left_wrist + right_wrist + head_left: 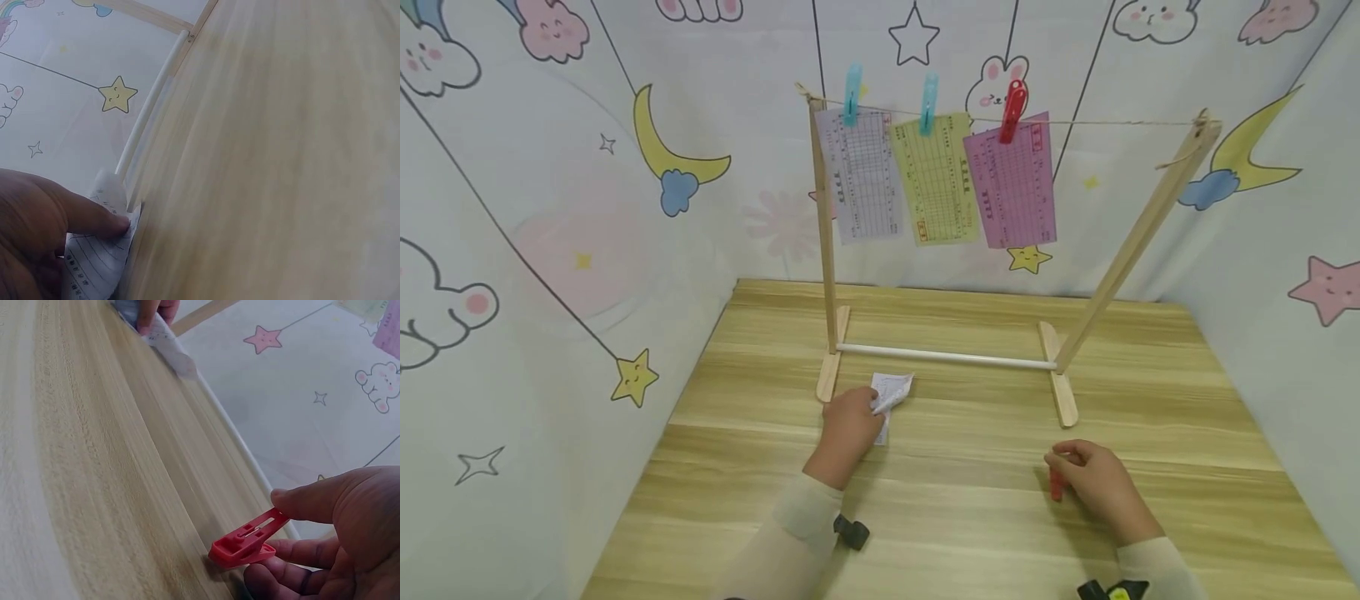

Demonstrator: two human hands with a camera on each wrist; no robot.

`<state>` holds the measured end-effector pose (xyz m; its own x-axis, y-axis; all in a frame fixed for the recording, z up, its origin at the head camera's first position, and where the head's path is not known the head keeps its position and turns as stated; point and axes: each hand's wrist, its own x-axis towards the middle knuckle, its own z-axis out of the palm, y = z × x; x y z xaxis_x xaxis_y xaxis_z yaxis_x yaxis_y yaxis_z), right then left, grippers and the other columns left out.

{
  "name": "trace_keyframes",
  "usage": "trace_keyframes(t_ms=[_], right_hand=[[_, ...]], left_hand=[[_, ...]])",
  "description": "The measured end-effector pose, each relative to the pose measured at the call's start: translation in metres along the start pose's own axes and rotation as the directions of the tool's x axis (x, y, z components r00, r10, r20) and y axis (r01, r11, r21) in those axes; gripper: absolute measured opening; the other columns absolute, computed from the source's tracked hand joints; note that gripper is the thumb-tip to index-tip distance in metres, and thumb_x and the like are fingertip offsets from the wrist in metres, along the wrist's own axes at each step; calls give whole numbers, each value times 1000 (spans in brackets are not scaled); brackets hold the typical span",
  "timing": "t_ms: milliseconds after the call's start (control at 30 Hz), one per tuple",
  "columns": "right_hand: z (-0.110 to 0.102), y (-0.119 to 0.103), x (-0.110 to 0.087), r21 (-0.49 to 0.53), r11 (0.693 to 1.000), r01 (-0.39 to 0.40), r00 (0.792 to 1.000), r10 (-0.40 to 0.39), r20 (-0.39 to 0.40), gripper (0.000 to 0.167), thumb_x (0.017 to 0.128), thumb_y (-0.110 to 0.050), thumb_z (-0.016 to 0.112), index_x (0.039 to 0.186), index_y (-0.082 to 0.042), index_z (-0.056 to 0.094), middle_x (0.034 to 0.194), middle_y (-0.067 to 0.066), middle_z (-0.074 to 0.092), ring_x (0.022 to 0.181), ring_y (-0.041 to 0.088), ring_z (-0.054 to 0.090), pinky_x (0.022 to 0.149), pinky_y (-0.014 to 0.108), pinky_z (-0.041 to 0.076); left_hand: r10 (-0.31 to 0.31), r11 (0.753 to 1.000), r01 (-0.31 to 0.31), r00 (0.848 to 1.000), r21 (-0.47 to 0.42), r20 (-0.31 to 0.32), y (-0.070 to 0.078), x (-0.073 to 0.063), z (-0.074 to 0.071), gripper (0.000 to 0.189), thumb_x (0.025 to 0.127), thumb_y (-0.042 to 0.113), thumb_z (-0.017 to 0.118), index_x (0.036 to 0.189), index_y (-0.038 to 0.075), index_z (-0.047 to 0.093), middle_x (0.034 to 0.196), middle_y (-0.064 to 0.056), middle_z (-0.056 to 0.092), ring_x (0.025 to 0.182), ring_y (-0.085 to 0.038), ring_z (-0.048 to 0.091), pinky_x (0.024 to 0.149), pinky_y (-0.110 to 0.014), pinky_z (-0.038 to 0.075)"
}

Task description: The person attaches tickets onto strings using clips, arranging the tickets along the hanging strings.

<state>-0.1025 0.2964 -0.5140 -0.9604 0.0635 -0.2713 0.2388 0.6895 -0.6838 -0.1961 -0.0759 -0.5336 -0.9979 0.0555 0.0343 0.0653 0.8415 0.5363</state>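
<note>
My left hand [850, 433] pinches a printed white paper slip [891, 388] just above the table, in front of the rack's left foot. In the left wrist view the slip [97, 262] is curled, with the thumb lying on it. At the right, my right hand [1097, 479] holds a red clothespin [1056, 485] between thumb and fingers, low over the table. The right wrist view shows the clothespin [247, 540] gripped by its handle end, its tip pointing away from the hand.
A wooden rack [826, 242] with a white rod [947, 357] stands at the back. From its string [1112, 123] hang white [865, 183], yellow [938, 183] and purple [1017, 196] slips, held by two blue clothespins [852, 96] and a red peg [1013, 112]. Patterned cloth walls surround the table.
</note>
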Motion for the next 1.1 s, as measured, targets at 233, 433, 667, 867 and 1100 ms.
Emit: trace_keyframes(t_ms=[233, 433, 667, 867, 1100], right_hand=[[3, 0, 1, 29, 1000, 0, 1000, 0, -19, 50, 101, -37, 68, 129, 5, 65, 105, 8, 77, 86, 14, 70, 84, 37, 49], [5, 2, 2, 32, 999, 6, 1000, -6, -20, 51, 101, -37, 68, 129, 5, 65, 101, 6, 76, 87, 14, 68, 81, 35, 49], [6, 2, 1, 35, 999, 13, 1000, -13, -15, 47, 101, -34, 69, 127, 5, 66, 102, 6, 76, 88, 14, 69, 80, 35, 51], [6, 1, 2, 48, 999, 9, 1000, -8, -8, 46, 101, -35, 69, 125, 4, 67, 107, 10, 76, 88, 14, 69, 78, 34, 53], [7, 2, 2, 27, 1000, 12, 1000, -12, -9, 44, 101, -35, 68, 124, 3, 67, 107, 10, 76, 90, 15, 67, 79, 35, 52]], left_hand=[[50, 994, -54, 998, -98, -49, 0, 0, -1, 8, 93, 12, 75, 100, 9, 78, 94, -6, 68, 86, -24, 65, 76, -43, 54], [73, 962, -78, 997, -262, -31, 2, -2, -4, 16, 93, 6, 74, 109, 8, 76, 103, -8, 67, 95, -26, 65, 82, -44, 57], [50, 917, -46, 999, -396, -1, 1, -2, -6, 56, 86, 3, 78, 139, 10, 60, 117, -15, 72, 103, -31, 68, 83, -48, 58], [-41, 934, 39, 999, -355, 4, 0, 0, -6, 83, 82, 21, 90, 152, 12, 47, 124, -18, 68, 97, -28, 65, 80, -46, 56], [-95, 943, 101, 995, -317, 33, -3, 0, -2, 84, 90, 54, 76, 153, 8, 44, 137, -27, 61, 122, -40, 62, 98, -56, 52]])
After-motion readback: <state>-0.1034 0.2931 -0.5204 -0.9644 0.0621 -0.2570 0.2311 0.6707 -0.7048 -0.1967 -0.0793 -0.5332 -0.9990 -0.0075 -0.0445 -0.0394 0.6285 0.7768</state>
